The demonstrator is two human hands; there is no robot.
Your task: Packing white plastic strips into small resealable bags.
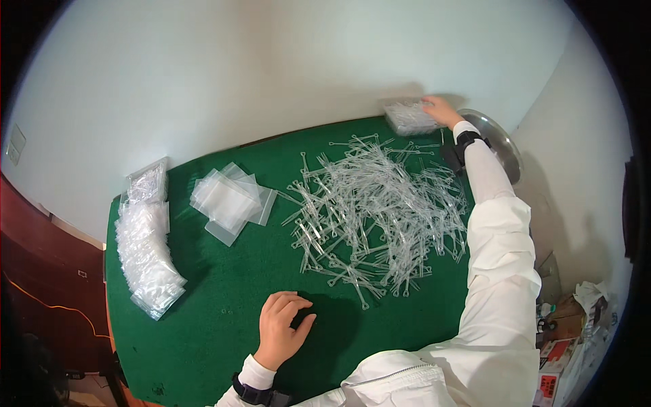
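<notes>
A small room is serving as a handwork space; whether it is sitting inside a home or a workshop cannot be told. A green-topped table is standing against a white wall. Many similar clear plastic pieces are lying heaped on its right half; flat clear bags are lying left of them, and a row of plump bags is lining the left edge. Boxes and papers are crowding the near right.

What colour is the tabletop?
The tabletop is dark green, seen best in the head view.
</notes>
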